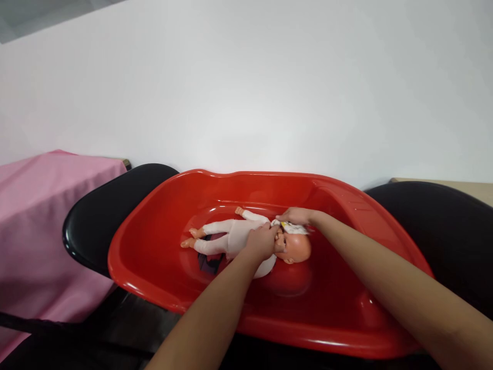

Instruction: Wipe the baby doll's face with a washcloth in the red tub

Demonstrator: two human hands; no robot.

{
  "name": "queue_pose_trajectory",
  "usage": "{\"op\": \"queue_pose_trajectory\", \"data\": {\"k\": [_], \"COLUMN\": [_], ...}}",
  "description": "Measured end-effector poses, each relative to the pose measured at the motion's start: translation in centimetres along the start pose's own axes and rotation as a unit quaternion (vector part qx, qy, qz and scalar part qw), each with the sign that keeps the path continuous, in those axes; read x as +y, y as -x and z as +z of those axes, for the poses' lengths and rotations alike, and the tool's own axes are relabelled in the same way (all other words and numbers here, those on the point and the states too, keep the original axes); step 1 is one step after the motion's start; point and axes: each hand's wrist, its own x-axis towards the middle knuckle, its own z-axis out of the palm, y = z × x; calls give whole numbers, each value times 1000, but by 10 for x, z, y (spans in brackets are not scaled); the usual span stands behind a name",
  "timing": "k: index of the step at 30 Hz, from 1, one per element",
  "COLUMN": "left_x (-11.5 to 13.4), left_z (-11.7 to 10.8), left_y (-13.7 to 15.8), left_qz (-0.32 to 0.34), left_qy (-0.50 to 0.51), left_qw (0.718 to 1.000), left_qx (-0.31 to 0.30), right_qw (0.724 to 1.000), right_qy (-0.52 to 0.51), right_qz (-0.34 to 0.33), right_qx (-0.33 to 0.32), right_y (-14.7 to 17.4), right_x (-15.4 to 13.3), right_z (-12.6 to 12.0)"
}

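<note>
A baby doll (242,234) in pale clothes lies on its back inside a red baby bathtub (292,336), feet toward the left and bald head toward the right. My left hand (263,241) rests on the doll's upper chest, its fingers curled in at the neck and chin; the fingertips are partly hidden. At the far side of the doll's head, my right hand (296,216) is closed on a small white cloth with a printed pattern (296,228). The cloth lies along the side of the head and reaches toward my left fingers.
Black chair seats or backs flank the tub, one at the left (119,216) and one at the right (431,231). A pink cloth (57,216) drapes over a table at far left. Behind the tub rises a white wall (246,92). A dark patch (210,262) shows on the tub floor by the doll's legs.
</note>
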Motion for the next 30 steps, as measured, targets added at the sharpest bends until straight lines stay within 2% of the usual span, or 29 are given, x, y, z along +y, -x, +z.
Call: {"op": "queue_pose_trajectory", "data": {"k": [3, 6, 8, 11, 13, 16, 22, 24, 28, 30], "left_x": [3, 4, 3, -2, -5, -10, -9, -7, -5, -5], "left_z": [-4, -3, -1, 3, 7, 11, 11, 9, 6, 7], "left_y": [4, 6, 4, -1, -4, -10, -8, -5, -1, -1], "left_qz": [5, 11, 13, 20, 26, 35, 22, 18, 15, 14], "left_qy": [6, -3, -14, -19, -18, -22, -20, -16, 18, 12], "left_qw": [1000, 1000, 1000, 1000, 999, 999, 999, 1000, 1000, 1000], "left_qx": [16, 22, 8, 14, 19, 16, 27, 19, 11, 21], "right_qw": [999, 996, 998, 998, 996, 998, 996, 996, 998, 996], "right_qy": [-4, 38, 48, 21, -7, -29, -35, -32, 24, 73], "right_qz": [-45, -77, -39, 59, 88, 59, -77, -80, -38, -36], "right_qx": [-30, -16, -5, -3, -11, -12, -36, -32, 37, 22], "right_y": [15, 27, 29, 25, 22, 23, 46, 55, 62, 61], "right_x": [-9, -6, -1, 2, 3, 4, 7, 12, 24, 27], "right_z": [0, 5, 10, 13, 12, 5, -9, -9, -6, -5]}}
